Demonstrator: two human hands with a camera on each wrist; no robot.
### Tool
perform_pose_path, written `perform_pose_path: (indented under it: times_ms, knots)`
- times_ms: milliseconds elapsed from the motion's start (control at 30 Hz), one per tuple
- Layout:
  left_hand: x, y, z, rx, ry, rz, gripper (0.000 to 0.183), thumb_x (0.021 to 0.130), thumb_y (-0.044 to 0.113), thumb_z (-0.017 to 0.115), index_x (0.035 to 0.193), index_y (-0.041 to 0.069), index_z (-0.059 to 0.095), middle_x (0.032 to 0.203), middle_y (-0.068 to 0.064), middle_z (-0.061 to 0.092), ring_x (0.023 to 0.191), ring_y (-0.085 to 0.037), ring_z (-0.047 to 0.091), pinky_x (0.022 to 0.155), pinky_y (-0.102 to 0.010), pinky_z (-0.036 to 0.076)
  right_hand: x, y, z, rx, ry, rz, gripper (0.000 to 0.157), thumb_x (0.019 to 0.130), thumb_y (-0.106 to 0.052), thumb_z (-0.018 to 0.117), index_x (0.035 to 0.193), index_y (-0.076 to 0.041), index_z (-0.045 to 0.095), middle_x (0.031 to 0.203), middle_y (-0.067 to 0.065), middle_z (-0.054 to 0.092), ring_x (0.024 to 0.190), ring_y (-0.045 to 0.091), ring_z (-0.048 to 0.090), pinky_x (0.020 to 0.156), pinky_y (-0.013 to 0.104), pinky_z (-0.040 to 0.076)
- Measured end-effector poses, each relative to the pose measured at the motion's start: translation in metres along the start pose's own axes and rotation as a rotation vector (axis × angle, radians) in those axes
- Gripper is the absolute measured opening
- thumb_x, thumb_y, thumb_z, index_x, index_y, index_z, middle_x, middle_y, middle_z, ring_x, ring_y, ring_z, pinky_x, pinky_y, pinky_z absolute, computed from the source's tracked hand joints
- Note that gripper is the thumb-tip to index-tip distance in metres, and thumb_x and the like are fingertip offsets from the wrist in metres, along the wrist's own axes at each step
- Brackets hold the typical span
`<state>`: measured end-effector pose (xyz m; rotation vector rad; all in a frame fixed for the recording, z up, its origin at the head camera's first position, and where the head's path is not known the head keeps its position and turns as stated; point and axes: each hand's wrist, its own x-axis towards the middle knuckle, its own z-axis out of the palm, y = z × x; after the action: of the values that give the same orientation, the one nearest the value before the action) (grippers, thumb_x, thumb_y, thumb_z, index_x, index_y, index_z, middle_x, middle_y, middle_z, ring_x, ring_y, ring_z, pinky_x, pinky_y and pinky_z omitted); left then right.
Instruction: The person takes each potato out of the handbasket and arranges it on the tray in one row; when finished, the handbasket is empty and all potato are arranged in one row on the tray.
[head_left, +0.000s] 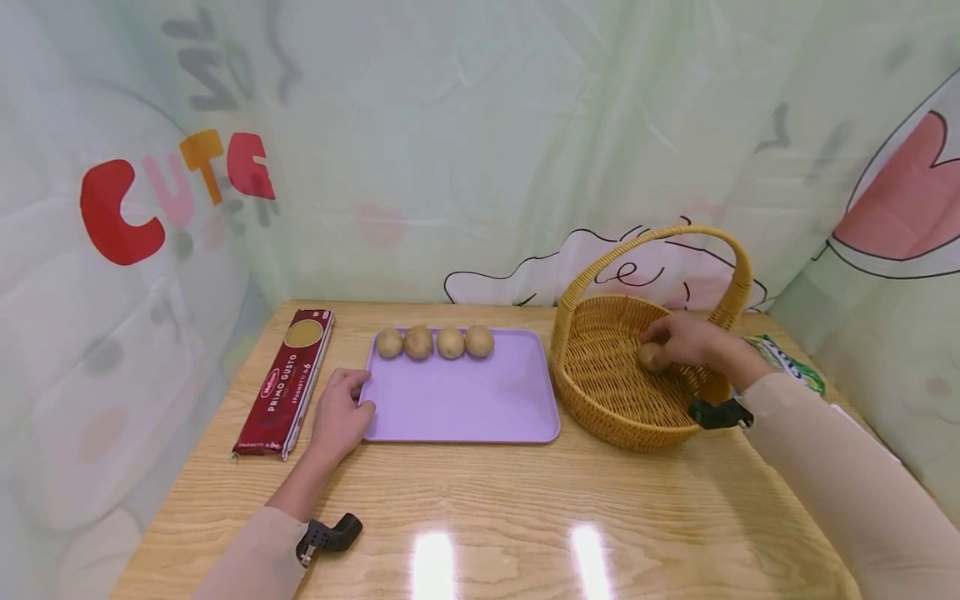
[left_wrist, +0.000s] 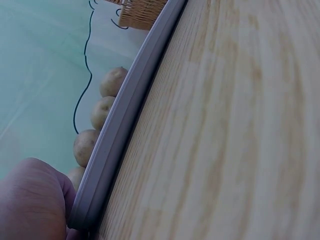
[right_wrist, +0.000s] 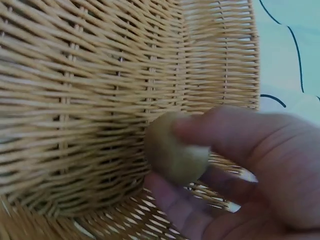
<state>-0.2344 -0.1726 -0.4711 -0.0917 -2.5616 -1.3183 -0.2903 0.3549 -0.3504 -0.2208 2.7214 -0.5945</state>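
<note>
Inside the wicker basket (head_left: 607,400), my right hand (head_left: 686,340) holds a potato (right_wrist: 175,150) between thumb and fingers, close over the woven bottom. The thumb lies across the potato's upper side in the right wrist view. At the left edge of the lilac tray (head_left: 465,400), my left hand (head_left: 342,408) grips the rim, fingers curled at the side. In the left wrist view that hand (left_wrist: 32,202) is at the tray's near corner. Several potatoes (head_left: 451,342) stand in a row along the tray's back edge.
A dark red spaghetti pack (head_left: 288,383) lies left of the tray. The basket's tall handle (head_left: 652,237) arches over its opening. Beyond the basket, partly behind the right arm, lies a green packet (head_left: 787,362). A printed curtain (head_left: 450,150) hangs behind the wooden table (head_left: 510,508).
</note>
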Motion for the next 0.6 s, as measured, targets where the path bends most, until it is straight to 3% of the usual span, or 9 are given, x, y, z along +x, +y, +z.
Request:
perform_pose_path:
  times_ms: [100,333,500,600]
  knots:
    - [0.000,0.000,0.001,0.010,-0.001,-0.001,0.049,0.075,-0.002,0.059,0.124,-0.007,0.061,0.115,-0.012,0.054,0.104,-0.028,0.060,0.089,-0.042,0.050,-0.003,-0.007,-0.003,0.033,0.023,-0.004,0.049,0.084,-0.015,0.070,0.127,0.004,0.059,0.112,0.016,0.062,0.090,0.027,0.060,0.075,0.040,0.053]
    - [-0.001,0.004,-0.001,0.084,-0.027,0.016,0.054,0.072,-0.001,0.059,0.126,-0.009,0.059,0.121,-0.015,0.053,0.111,-0.032,0.054,0.097,-0.045,0.044,-0.018,-0.033,-0.012,0.096,0.091,-0.110,0.041,0.086,-0.012,0.066,0.123,0.005,0.061,0.097,0.013,0.063,0.079,0.025,0.057,0.066,0.037,0.052]
    - [0.001,0.011,-0.004,0.182,-0.077,0.039,0.059,0.073,0.000,0.060,0.131,-0.010,0.054,0.129,-0.017,0.050,0.122,-0.035,0.049,0.104,-0.047,0.038,-0.029,-0.048,-0.016,0.123,0.126,-0.096,0.045,0.083,-0.014,0.069,0.126,-0.004,0.061,0.094,0.012,0.062,0.079,0.024,0.055,0.064,0.035,0.049]
    - [0.001,0.013,-0.006,0.240,-0.112,0.014,0.059,0.075,0.002,0.061,0.133,-0.009,0.053,0.132,-0.015,0.048,0.124,-0.035,0.048,0.104,-0.048,0.039,-0.035,-0.055,-0.012,0.162,0.139,-0.109,0.046,0.085,-0.017,0.071,0.128,-0.006,0.061,0.102,0.013,0.062,0.082,0.024,0.057,0.068,0.036,0.051]
